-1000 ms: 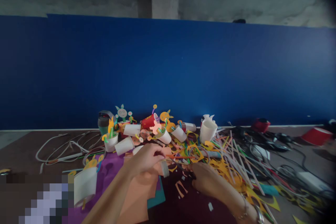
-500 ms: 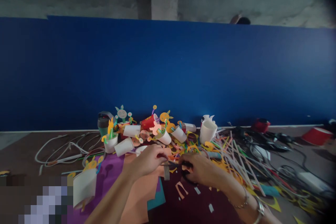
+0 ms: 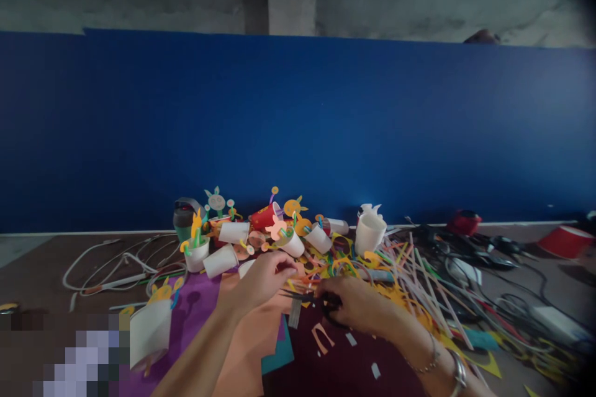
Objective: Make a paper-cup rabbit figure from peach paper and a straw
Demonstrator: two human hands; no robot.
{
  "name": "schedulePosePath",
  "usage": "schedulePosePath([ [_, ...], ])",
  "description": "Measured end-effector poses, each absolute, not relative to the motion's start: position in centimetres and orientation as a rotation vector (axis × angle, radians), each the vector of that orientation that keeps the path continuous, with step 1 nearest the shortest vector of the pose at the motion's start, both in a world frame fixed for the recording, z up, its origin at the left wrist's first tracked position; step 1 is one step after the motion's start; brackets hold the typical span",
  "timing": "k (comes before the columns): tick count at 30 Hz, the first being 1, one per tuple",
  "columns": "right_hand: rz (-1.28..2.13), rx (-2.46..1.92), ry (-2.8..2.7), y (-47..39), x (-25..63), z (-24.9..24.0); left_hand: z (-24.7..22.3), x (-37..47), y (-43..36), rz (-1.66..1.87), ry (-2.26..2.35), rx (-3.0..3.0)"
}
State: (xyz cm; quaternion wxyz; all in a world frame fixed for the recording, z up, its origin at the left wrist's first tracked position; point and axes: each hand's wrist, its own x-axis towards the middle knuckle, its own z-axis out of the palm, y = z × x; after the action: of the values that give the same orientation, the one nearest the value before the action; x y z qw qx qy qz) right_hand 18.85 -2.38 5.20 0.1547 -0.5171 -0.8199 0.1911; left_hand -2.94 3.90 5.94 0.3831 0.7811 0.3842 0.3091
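In my right hand [image 3: 347,303] is a pair of dark scissors [image 3: 300,296], their blades pointing left and slightly apart. My left hand [image 3: 267,276] is closed in a pinch just above the blade tips; whatever its fingers hold is too small to make out. Below the blades is a small greyish strip [image 3: 294,314]. Orange paper [image 3: 246,338] lies under my left forearm, over purple paper [image 3: 198,304], beside a teal piece [image 3: 279,353]. A cut pinkish paper scrap [image 3: 322,338] and small pale bits lie on the dark red surface below my right hand.
White paper cups [image 3: 221,260] with paper animal figures crowd the back, with a red cup [image 3: 265,216] among them. A white cup [image 3: 370,234] stands upright near loose straws [image 3: 419,285]. White cables [image 3: 112,267] lie left, black cables [image 3: 503,267] right. A blue partition [image 3: 298,124] rises behind.
The scissor blades have parted and show more clearly, left of my right hand. The greyish strip sits slightly lower. Behind the partition, the top of a head has moved right.
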Motion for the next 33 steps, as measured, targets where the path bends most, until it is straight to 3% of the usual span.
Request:
schedulePosePath([
  [10, 0.539, -1.714, -2.161, -2.6, 19.3, 1.4, 7.2, -2.5, 3.8, 1.084, 0.841, 1.103],
  [17, 0.302, -1.972, -2.02, -1.8, 15.7, 0.4, 5.3, -1.0, 3.6, 1.051, 0.858, 1.037],
  [25, 0.496, -1.782, -2.064, -1.4, 14.4, -0.4, 0.7, -1.7, 1.1, 1.055, 0.744, 0.907],
  [30, 0.789, -1.654, -2.038, -1.2, 15.6, -1.3, -0.8, -1.7, 0.3, 1.1, 0.797, 0.988],
  [33, 0.674, -1.591, -1.831, -1.2, 14.9, -1.2, -1.6, -1.5, 0.2, 1.193, 0.875, 1.066],
])
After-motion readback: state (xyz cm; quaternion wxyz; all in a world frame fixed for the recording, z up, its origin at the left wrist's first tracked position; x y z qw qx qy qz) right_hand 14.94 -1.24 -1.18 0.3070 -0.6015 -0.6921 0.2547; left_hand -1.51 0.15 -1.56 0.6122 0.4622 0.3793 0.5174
